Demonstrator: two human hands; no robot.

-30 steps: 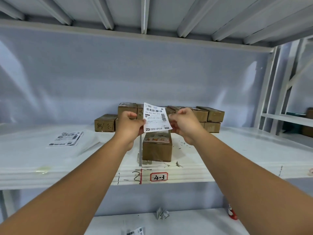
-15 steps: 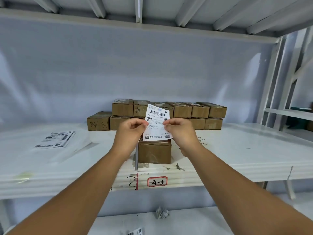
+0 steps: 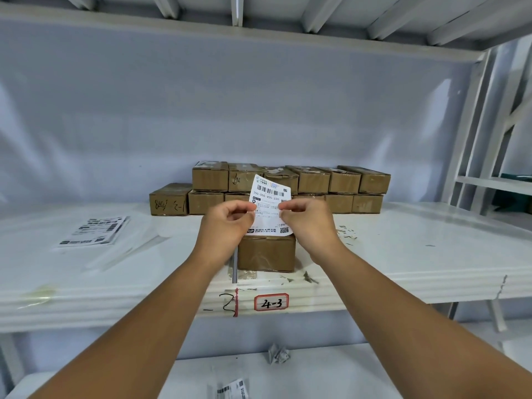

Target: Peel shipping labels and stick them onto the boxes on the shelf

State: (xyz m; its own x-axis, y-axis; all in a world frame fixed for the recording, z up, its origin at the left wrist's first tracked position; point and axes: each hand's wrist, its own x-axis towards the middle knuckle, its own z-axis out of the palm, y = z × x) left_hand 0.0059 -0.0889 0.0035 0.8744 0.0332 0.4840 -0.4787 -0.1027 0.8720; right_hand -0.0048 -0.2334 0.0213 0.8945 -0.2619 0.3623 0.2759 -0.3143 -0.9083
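Shipping label (image 3: 269,201) held upright at frame centre, printed face toward camera, barcode at top, QR code at lower right. Left hand (image 3: 227,226) pinches its left edge between thumb and fingers; right hand (image 3: 308,223) pinches the right edge the same way. Single cardboard box (image 3: 266,253) sits on the shelf (image 3: 403,254) directly under the label, at 6 o'clock from it, near the front lip. Stacked boxes (image 3: 290,187) in two rows behind, at 12 o'clock. Pile of label sheets (image 3: 93,230) lies flat at 9 o'clock, well apart. Red-bordered tag "4-3" (image 3: 271,302) on the shelf edge below the box. Crumpled paper (image 3: 278,353) on the lower shelf at 6 o'clock
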